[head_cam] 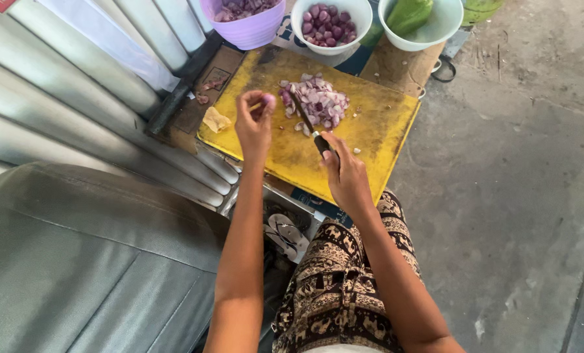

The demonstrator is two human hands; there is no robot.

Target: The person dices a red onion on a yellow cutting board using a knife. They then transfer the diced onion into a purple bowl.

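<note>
The left hand [254, 121] pinched a shallot piece [268, 99] above the yellow board [377, 127]; the right hand's [344, 173] fingers wrapped the knife [308, 121] beside chopped shallots [318, 101]. A white bowl [300, 25] held whole shallots.

Grey concrete floor [514, 196] (cracked, daylit), corrugated metal wall [76, 104] left, grey cushioned seat [76, 261] below
</note>
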